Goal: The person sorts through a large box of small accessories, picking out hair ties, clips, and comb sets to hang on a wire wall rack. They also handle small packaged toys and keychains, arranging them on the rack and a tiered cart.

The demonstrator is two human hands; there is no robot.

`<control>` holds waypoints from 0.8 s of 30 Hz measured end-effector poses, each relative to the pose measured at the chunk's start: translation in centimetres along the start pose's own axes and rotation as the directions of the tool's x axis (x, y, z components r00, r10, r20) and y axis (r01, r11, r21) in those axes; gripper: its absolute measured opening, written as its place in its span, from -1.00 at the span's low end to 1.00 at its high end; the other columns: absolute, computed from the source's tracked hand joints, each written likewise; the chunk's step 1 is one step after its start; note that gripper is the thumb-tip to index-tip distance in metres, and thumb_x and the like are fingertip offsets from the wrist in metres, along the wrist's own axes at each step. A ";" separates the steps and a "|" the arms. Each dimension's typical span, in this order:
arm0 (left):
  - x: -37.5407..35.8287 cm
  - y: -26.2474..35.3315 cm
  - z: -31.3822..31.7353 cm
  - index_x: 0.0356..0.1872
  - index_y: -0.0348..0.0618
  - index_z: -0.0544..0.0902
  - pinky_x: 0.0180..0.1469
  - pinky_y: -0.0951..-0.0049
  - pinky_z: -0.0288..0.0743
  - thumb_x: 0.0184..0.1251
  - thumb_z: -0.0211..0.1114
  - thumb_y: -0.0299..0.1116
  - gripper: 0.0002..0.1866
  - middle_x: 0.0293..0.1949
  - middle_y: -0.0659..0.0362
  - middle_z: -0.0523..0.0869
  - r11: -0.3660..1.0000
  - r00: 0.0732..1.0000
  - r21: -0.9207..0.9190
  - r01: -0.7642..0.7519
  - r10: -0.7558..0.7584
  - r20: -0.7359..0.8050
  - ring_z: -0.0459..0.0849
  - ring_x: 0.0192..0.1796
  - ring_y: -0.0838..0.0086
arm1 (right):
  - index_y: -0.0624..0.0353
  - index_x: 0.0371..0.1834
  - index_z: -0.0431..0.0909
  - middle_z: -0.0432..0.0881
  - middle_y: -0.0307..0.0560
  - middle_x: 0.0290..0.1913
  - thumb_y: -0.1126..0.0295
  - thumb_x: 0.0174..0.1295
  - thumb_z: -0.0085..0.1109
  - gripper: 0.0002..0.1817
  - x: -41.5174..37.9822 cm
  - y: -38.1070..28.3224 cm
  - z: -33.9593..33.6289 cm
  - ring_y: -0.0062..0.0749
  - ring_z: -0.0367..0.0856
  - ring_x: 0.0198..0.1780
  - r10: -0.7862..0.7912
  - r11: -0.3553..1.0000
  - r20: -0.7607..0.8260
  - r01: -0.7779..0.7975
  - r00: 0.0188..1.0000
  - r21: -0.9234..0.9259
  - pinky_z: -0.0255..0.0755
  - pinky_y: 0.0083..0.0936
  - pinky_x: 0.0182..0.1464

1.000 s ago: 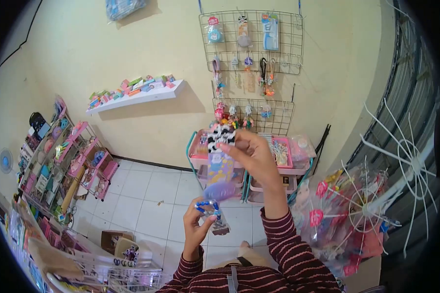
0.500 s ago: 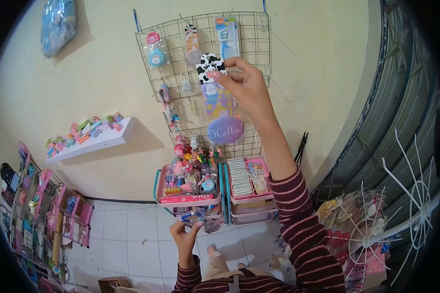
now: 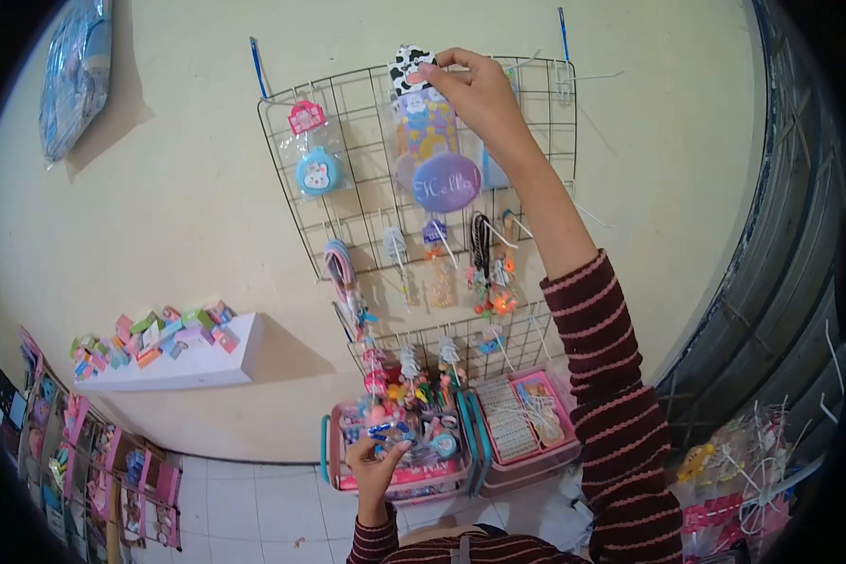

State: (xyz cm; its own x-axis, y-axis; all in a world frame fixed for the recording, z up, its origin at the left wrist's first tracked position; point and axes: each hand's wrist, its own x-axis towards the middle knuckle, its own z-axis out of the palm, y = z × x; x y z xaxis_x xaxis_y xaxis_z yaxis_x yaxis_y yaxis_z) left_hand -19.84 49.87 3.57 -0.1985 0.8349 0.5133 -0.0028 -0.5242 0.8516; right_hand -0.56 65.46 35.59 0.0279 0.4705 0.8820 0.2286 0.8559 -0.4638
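Note:
My right hand (image 3: pixel 479 99) is raised high at the wire grid (image 3: pixel 574 141), thumb and fingers pinched on the cow-print header card of a packaged purple oval item marked "Hello!" (image 3: pixel 446 183). The card's top is level with the grid's upper edge, and the pack overlaps a similar one behind it. Lower down, my left hand (image 3: pixel 374 472) is closed on a small clear packet with blue pieces (image 3: pixel 390 434), over the left pink cart (image 3: pixel 414 486).
A light-blue round item in a bag (image 3: pixel 318 172) hangs left on the grid. Metal hooks with cords and trinkets stick out below. A second pink cart (image 3: pixel 531 470) stands right of the first. A white shelf (image 3: pixel 174 376) juts from the wall at left; shutters (image 3: pixel 771 310) stand right.
My right hand has moved up with the purple pack, toward the grid's top edge. My left hand with the packet now overlaps the left cart's top tray. The camera view has tilted upward.

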 end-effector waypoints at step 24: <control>5.3 -6.0 -0.4 -0.60 -0.28 0.45 -0.66 0.70 0.19 -0.10 0.26 -0.55 -0.88 -0.71 0.30 0.41 0.948 0.971 -0.224 0.227 -0.238 -0.022 0.31 -0.70 0.71 | 0.33 -0.64 0.50 0.52 -0.01 -0.67 0.22 -0.16 0.20 -0.69 3.2 10.8 2.8 -0.30 0.52 -0.60 -0.066 0.864 -0.089 0.012 0.994 -0.503 0.36 -0.52 -0.49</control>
State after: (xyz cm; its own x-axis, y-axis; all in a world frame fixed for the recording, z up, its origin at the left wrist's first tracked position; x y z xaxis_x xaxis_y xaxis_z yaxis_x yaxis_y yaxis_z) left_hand -21.27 57.41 1.15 -0.2141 0.9316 0.2938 -0.2667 -0.3451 0.8999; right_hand -0.73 76.78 33.14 0.0995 0.3917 0.9147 0.6872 0.6378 -0.3479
